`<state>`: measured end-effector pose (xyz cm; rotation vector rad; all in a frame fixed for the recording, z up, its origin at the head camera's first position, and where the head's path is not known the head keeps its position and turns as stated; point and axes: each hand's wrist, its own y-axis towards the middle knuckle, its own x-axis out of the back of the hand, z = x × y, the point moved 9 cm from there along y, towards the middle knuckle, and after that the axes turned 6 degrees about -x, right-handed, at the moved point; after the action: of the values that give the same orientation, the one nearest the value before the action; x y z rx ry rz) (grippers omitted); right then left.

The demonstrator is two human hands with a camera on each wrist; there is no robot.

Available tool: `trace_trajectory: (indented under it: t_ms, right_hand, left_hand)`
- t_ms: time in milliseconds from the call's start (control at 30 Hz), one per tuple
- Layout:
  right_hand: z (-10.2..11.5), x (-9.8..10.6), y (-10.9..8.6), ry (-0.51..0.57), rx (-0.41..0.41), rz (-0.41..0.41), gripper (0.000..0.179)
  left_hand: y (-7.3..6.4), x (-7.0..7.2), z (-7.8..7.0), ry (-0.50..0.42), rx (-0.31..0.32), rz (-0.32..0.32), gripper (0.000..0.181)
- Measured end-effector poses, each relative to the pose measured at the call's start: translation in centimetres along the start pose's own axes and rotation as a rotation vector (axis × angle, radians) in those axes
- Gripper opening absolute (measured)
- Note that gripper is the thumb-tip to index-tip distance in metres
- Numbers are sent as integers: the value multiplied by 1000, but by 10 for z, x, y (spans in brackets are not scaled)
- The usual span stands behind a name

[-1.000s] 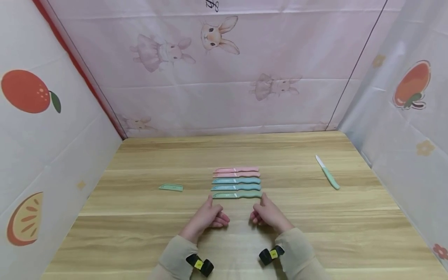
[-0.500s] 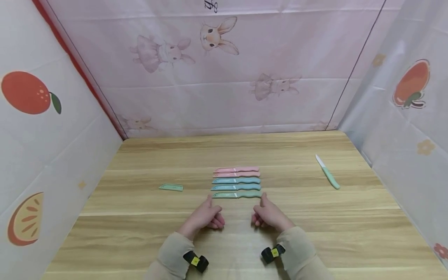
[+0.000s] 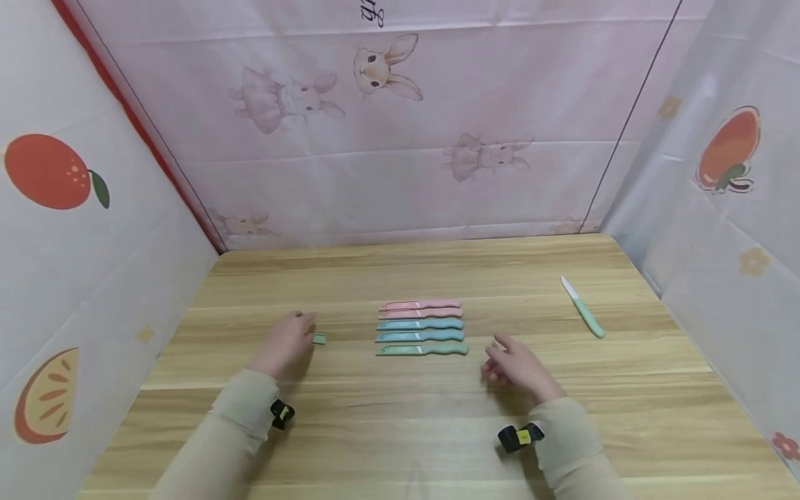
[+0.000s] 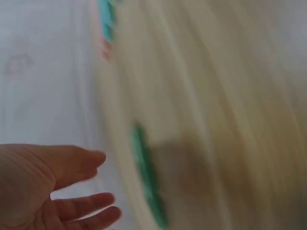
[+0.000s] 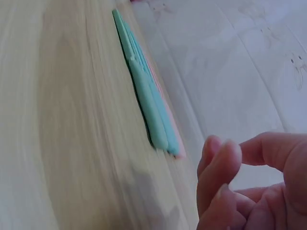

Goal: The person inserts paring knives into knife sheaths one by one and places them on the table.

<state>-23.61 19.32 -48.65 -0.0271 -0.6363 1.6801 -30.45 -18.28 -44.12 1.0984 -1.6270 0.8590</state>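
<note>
My left hand [image 3: 286,345] hovers over a loose green knife sheath [image 3: 319,339], hiding most of it in the head view. In the left wrist view the blurred sheath [image 4: 148,177] lies on the wood, apart from the extended fingers [image 4: 91,203]. A row of sheathed knives lies mid-table: a green knife [image 3: 446,349] nearest me, blue knives [image 3: 442,335] behind it, pink knives [image 3: 440,304] farthest. Just right of the green handle, my right hand [image 3: 517,364] hangs with loosely bent fingers and holds nothing. Its wrist view shows the handles [image 5: 151,110] a short way off.
At the table's right lies an unsheathed knife [image 3: 584,309] with a green handle and a bare white blade. Printed cloth [image 3: 400,187] walls in the wooden table [image 3: 400,430] at the back and both sides.
My left hand has left the row's left end and moved left to the loose sheath. The right hand has drawn off to the right, away from the green handle. The knives look unmoved.
</note>
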Motion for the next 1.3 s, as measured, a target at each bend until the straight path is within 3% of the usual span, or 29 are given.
trace_trajectory:
  t_ms: [167, 300, 500, 633, 800, 967, 1133, 1300]
  right_hand:
    - [-8, 8, -3, -76, -10, 4, 55]
    - [-11, 28, -6, -143, 21, -50, 55]
    - [-10, 81, -4, -270, 43, -251, 55]
    - [-13, 116, -4, -294, 35, -407, 52]
    - [-20, 148, -2, -419, -20, -548, 56]
    - [-34, 160, 6, -522, -92, -538, 59]
    - [-44, 168, 15, -547, -118, -499, 49]
    - [-46, 175, 23, -562, -141, -460, 46]
  left_hand:
    - [-1, -15, 27, 126, 3, 79, 44]
    - [-1, -16, 29, 143, -14, 54, 37]
    - [-2, -12, 32, 90, 60, 12, 23]
    - [-5, -13, 37, 54, 108, -9, 8]
    - [-10, -11, 30, 28, 115, -79, 13]
    - [-15, -2, 9, -113, 114, -200, 13]
    - [-21, 4, -12, -295, 107, -264, 11]
    - [-29, 7, -22, -469, 123, -336, 12]
